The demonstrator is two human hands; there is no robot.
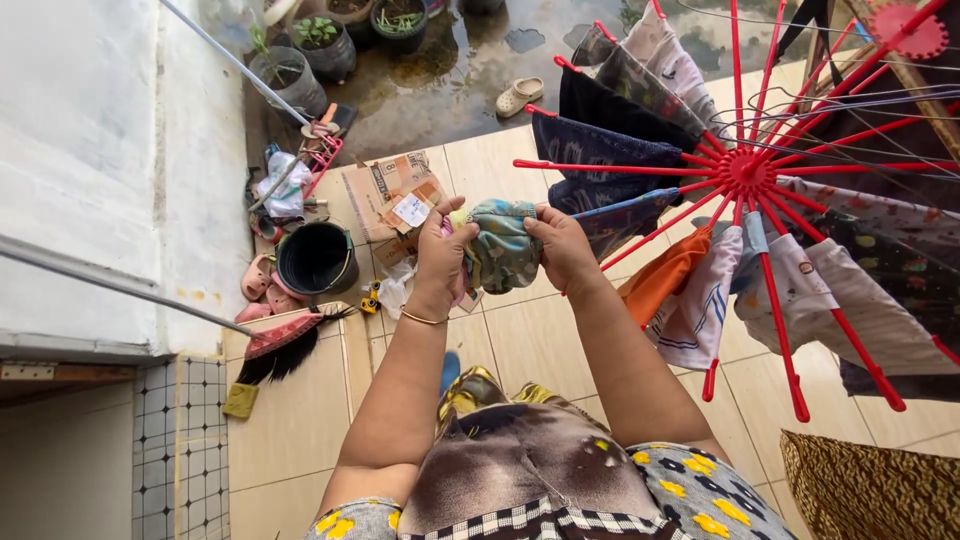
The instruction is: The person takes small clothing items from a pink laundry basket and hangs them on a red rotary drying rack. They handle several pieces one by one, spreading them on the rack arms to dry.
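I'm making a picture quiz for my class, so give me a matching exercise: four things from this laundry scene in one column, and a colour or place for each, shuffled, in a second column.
Things
1. drying rack
2. bucket
3. small garment
4. sandal

Colour or place
A. on the wet ground beyond the tiles
B. black, on the tiles by the white wall
C. red, with spokes fanning out from a hub
D. bunched between the left hand and right hand

Pairs: 1-C, 2-B, 3-D, 4-A
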